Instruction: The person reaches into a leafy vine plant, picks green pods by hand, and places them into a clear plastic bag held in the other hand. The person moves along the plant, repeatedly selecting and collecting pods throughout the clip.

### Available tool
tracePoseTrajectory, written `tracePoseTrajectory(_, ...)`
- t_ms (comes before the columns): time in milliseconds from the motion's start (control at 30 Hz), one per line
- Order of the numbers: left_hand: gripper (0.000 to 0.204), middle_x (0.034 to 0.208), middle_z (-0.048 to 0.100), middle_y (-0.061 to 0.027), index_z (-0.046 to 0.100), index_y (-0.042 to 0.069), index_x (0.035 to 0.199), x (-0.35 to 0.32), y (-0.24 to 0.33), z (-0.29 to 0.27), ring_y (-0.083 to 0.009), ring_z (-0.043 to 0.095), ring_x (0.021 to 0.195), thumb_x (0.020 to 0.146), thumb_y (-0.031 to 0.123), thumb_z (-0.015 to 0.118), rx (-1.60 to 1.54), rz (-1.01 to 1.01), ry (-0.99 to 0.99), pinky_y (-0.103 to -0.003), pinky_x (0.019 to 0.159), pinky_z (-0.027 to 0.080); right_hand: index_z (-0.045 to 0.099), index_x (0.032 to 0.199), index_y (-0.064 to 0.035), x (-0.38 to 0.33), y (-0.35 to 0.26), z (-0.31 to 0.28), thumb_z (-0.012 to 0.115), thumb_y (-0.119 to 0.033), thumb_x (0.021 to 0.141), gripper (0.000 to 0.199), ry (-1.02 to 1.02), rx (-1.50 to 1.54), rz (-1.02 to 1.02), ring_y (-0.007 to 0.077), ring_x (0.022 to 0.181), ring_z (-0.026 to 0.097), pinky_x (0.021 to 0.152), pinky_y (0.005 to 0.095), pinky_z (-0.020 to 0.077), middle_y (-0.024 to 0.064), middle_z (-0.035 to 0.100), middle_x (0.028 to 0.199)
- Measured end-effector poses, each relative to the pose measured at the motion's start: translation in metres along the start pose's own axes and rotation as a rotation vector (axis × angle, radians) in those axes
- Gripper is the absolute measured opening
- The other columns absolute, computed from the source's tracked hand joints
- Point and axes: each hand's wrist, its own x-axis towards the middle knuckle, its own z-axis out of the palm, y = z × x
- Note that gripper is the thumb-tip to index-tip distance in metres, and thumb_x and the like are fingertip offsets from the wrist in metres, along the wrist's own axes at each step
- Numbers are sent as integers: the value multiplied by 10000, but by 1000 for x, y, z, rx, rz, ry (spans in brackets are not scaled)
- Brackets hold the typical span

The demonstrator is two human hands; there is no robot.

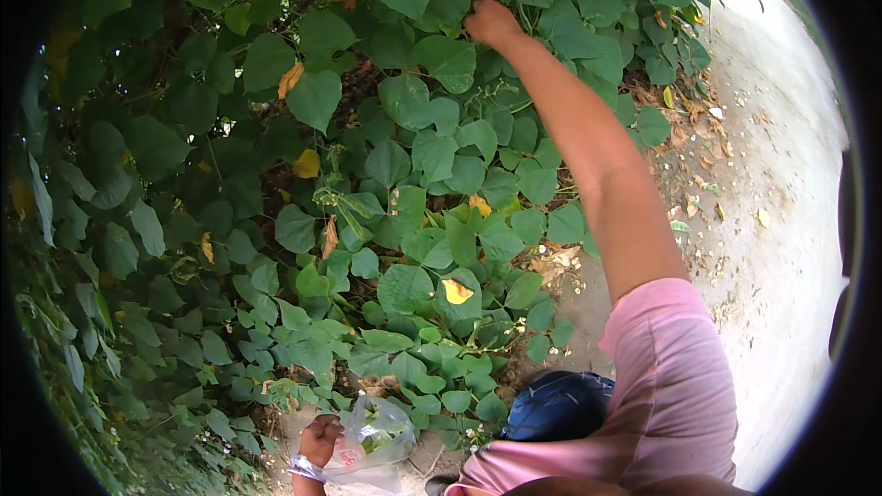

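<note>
My right arm is stretched far forward, and my right hand (491, 24) is in among the leaves of a dense green climbing plant (404, 289). Its fingers look curled, but leaves partly cover them, and what they hold cannot be seen. Low in the view, my left hand (320, 441) is closed on the edge of a clear plastic bag (390, 448) with red print. Green pieces (372, 441) show through the bag; they look like pods or leaves. A pale band (306, 468) circles my left wrist.
Several yellow and brown leaves, such as one yellow leaf (457, 291), are caught in the plant. Along its right side runs a pale concrete path (772, 220) scattered with dry leaves and small white petals. My knee in dark blue cloth (559, 404) is close to the foliage.
</note>
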Motion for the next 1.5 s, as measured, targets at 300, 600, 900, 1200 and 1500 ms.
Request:
tracePoseTrajectory(300,252,825,639,-99,544,-35,1022,-4,12,4,-147,617,713,898,184,520,-5,-24,11,-273,639,488,609,895,-10,-60,-23,23,484,-192,807,237,113,-80,-331,359,922,569,814,464,457,178,616,965)
tracePoseTrajectory(600,237,839,624,-113,537,-64,1018,-9,9,2,-179,609,759,901,141,524,48,48,-17,-281,713,493,546,1010,-44,-99,-42,-18,482,-217,832,256,-29,197,-356,387,853,571,732,473,443,200,613,871)
tracePoseTrajectory(900,213,796,628,-102,582,-36,997,-13,15,7,-162,599,719,877,139,557,22,85,-12,-274,682,481,542,948,-16,-97,-51,-71,459,-182,916,189,-586,769,-82,121,730,591,666,252,482,69,615,843)
tracePoseTrajectory(1200,196,819,617,-93,563,-42,1004,-23,37,10,-156,598,757,868,98,550,162,176,-44,-269,710,479,519,1046,-20,-136,-57,-60,405,-160,942,208,-628,901,-36,109,683,584,594,237,469,71,614,843)
tracePoseTrajectory(1500,198,807,630,-129,585,-19,985,-25,56,16,-191,607,739,858,133,584,160,206,-47,-286,693,481,518,959,-35,-161,-56,-56,392,-92,891,154,-530,1047,106,125,573,512,543,250,437,81,560,716)
